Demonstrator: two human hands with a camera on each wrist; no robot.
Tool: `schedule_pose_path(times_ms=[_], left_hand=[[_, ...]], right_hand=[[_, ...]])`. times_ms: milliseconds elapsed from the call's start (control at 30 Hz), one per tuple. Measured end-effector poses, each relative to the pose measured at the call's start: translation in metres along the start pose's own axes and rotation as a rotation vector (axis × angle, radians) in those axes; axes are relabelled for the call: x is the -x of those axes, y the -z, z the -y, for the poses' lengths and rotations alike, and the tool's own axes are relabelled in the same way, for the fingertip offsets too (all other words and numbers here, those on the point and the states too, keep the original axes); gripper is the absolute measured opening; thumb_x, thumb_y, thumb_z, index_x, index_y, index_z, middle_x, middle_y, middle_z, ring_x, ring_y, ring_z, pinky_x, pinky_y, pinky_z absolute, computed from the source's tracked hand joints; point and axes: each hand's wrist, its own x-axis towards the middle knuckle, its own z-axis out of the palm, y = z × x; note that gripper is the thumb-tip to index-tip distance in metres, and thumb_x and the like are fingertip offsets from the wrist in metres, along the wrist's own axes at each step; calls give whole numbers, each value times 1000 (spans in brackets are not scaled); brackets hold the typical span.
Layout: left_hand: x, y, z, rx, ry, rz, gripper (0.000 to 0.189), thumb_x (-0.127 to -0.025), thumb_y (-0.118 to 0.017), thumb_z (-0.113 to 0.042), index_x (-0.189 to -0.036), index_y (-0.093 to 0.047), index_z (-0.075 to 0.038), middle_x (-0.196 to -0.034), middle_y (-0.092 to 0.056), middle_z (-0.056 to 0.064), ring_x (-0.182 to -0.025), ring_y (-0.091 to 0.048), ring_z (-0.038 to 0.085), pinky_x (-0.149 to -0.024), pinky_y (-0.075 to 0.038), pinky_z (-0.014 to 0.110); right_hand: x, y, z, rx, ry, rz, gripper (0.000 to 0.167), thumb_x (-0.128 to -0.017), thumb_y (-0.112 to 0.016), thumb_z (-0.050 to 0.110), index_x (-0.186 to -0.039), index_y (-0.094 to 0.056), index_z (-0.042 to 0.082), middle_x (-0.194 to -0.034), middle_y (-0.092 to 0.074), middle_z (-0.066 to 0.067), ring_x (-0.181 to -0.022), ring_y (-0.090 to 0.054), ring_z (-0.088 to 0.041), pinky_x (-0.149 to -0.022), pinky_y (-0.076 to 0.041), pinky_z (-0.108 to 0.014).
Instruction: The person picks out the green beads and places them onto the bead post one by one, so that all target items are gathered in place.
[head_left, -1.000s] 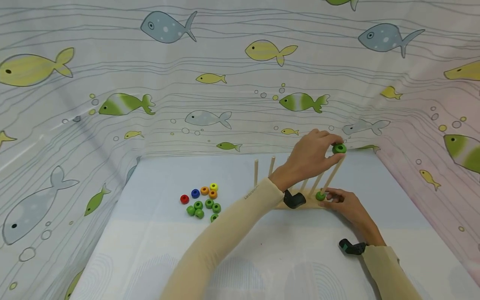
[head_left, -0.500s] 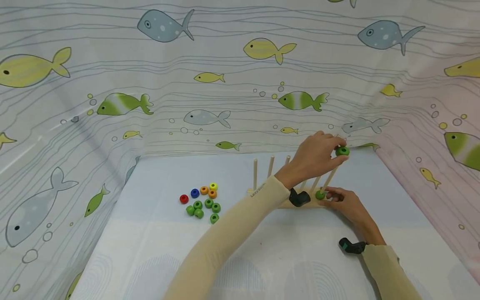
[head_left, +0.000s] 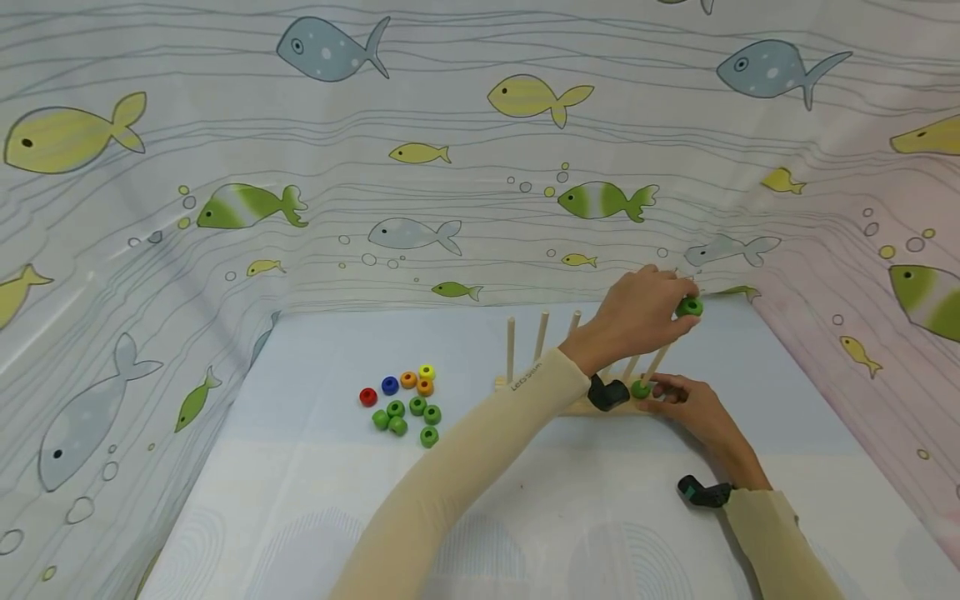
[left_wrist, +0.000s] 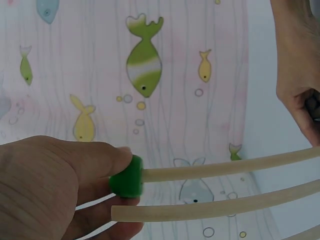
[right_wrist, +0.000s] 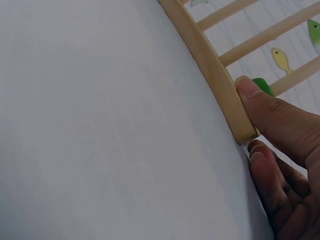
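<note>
My left hand (head_left: 637, 312) pinches a green bead (left_wrist: 127, 177) between thumb and fingers, at the tip of the rightmost peg (left_wrist: 200, 172). How far the bead sits over the tip cannot be told. The peg stands on a wooden rack base (right_wrist: 210, 65), from which several upright pegs rise in a row. Another green bead (head_left: 641, 389) sits at the bottom of the rightmost peg. My right hand (head_left: 693, 412) holds the right end of the base, thumb on one side and fingers at the end. The left arm hides part of the rack.
Left of the rack lie several loose green beads (head_left: 417, 406), a red bead (head_left: 367, 397), a blue bead (head_left: 390, 385), orange beads (head_left: 408, 380) and a yellow bead (head_left: 427, 372). A fish-print curtain (head_left: 360, 183) encloses the white table (head_left: 300, 500) at the back and sides.
My left hand has moved slightly right and down with the green bead, along the rightmost peg's tip. The right hand keeps its place on the base.
</note>
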Motion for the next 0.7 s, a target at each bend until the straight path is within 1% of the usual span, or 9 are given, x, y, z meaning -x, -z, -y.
schedule_pose_path(times_ms=[100, 200, 300, 433, 533, 700], left_hand=[[0, -1, 0, -37, 6, 19, 39, -104, -59, -41, -139, -65, -23, -126, -68, -9, -112, -62, 13, -84, -50, 22], [1, -1, 0, -49, -2, 8, 43, -104, -59, -42, -143, -62, -22, -132, -66, -7, -116, -62, 14, -86, -51, 23], [4, 2, 3, -38, -19, -24, 42, -104, -60, -40, -141, -63, -21, -132, -67, -6, -114, -63, 14, -83, -50, 22], [11, 10, 8, -28, -33, -68, 38, -104, -62, -39, -137, -66, -21, -127, -69, -7, -107, -63, 14, -77, -49, 22], [18, 17, 12, -24, -23, -83, 37, -103, -63, -39, -136, -67, -21, -123, -71, -7, -106, -63, 13, -76, -49, 22], [28, 27, 21, -1, 2, -91, 37, -102, -65, -38, -135, -66, -21, -119, -71, -7, -107, -62, 12, -81, -48, 23]], right_hand=[[0, 0, 0, 13, 7, -2, 66, -90, -80, 43, -139, -61, 3, -112, -66, -12, -89, -56, -20, -73, -47, -27], [0, 0, -1, 16, 3, -8, 67, -89, -81, 42, -139, -61, 2, -111, -67, -11, -88, -56, -19, -73, -48, -26], [0, -1, -1, 12, 1, -1, 71, -89, -81, 41, -142, -58, -1, -111, -67, -12, -88, -56, -19, -74, -48, -25], [0, -1, -1, 11, -6, 7, 74, -89, -81, 43, -144, -57, 0, -113, -66, -12, -90, -56, -19, -74, -48, -25], [0, 0, 0, 16, -11, 1, 74, -89, -81, 44, -143, -57, 0, -113, -66, -12, -89, -56, -19, -73, -47, -24], [1, 0, 0, 15, -2, -4, 72, -89, -81, 41, -142, -58, -1, -113, -66, -14, -88, -56, -19, -71, -48, -25]])
